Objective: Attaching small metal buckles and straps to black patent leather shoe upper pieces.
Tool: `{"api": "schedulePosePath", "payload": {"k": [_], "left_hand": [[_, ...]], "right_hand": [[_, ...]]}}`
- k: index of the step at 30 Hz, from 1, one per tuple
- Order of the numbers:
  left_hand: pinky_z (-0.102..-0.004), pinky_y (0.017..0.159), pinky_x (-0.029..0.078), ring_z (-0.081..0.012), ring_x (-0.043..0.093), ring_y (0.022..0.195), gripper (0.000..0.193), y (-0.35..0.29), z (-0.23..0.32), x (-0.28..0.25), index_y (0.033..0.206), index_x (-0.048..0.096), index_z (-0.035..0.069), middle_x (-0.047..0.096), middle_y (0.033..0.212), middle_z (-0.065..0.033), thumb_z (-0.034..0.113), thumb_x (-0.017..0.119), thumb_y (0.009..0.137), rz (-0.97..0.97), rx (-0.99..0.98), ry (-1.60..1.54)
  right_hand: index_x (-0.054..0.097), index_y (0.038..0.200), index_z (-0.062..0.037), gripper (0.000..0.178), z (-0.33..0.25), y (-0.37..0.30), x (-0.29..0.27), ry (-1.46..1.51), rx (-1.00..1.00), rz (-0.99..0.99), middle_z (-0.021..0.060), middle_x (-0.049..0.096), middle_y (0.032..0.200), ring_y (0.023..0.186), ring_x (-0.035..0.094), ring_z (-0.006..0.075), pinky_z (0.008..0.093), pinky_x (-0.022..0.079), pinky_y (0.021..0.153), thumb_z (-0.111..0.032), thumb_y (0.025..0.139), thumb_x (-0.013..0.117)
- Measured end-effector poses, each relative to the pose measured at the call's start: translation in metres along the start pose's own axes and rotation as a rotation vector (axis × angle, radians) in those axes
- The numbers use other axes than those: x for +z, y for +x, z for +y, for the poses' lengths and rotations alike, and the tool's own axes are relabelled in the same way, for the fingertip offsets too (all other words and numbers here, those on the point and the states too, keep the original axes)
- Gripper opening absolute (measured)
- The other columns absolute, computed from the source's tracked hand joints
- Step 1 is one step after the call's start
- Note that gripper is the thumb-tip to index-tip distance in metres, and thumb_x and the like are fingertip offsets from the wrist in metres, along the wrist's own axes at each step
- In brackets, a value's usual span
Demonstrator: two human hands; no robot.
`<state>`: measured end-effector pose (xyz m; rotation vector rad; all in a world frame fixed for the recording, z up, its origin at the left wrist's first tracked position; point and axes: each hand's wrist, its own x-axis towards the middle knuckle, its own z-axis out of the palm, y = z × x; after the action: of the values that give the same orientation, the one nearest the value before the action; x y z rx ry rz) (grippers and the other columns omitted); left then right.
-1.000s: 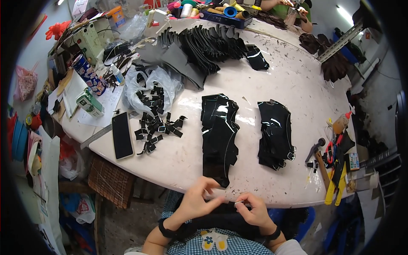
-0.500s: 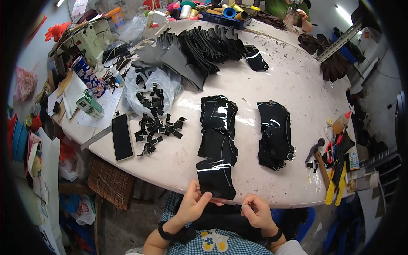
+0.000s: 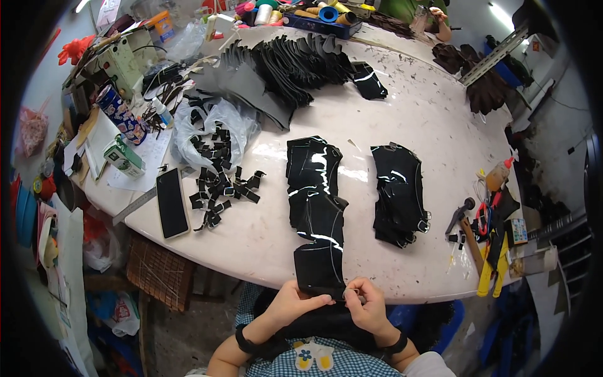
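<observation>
Overlapping black glossy leather pieces [image 3: 317,267] run in a column down to the table's near edge. My left hand [image 3: 295,308] grips the nearest piece at its near edge, thumb on top. Close beside it, at that piece's near right corner, my right hand [image 3: 367,306] is closed in a pinch. Between its fingers is a small dark buckle strap, mostly hidden by the fingertips. To the right lies a second stack of black pieces [image 3: 399,195], with metal buckles along its right edge. Several loose buckle straps [image 3: 220,191] spill from a clear plastic bag [image 3: 242,129] on the left.
A phone [image 3: 172,204] lies left of the straps. Many black pieces [image 3: 295,69] stand in a row at the back. At the right edge are a hammer [image 3: 461,213], yellow-handled tool [image 3: 493,267] and glue bottle [image 3: 499,174]. Thread spools [image 3: 328,14] fill a blue tray. Another person [image 3: 433,19] sits across.
My right hand has moved left, bringing the small strap to the nearest leather piece's corner. My left hand has shifted right along its edge, and the two hands are now nearly together.
</observation>
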<state>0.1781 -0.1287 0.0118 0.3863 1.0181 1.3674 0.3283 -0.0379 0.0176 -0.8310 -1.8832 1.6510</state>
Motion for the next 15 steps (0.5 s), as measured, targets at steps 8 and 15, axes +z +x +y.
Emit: {"api": "schedulePosePath", "payload": {"k": [8, 15], "left_hand": [[-0.0249, 0.073, 0.049, -0.0139, 0.06, 0.079, 0.017, 0.003, -0.004, 0.007, 0.092, 0.06, -0.005, 0.063, 0.087, -0.0106, -0.001, 0.061, 0.075, 0.027, 0.129, 0.121], [-0.021, 0.071, 0.048, -0.0103, 0.059, 0.08, 0.018, 0.002, -0.005, 0.017, 0.092, 0.061, -0.005, 0.063, 0.089, -0.0089, 0.002, 0.062, 0.076, 0.069, 0.252, 0.134]], "right_hand": [[0.051, 0.076, 0.0004, 0.006, -0.011, 0.005, 0.003, -0.182, -0.161, 0.143, 0.005, 0.052, 0.064, 0.052, 0.048, 0.0085, 0.0213, 0.041, 0.047, -0.003, 0.077, 0.056], [0.05, 0.075, 0.0002, 0.007, -0.005, 0.005, 0.005, -0.194, -0.167, 0.185, 0.0055, 0.052, 0.066, 0.052, 0.047, 0.0094, 0.0221, 0.04, 0.046, -0.003, 0.076, 0.056]]}}
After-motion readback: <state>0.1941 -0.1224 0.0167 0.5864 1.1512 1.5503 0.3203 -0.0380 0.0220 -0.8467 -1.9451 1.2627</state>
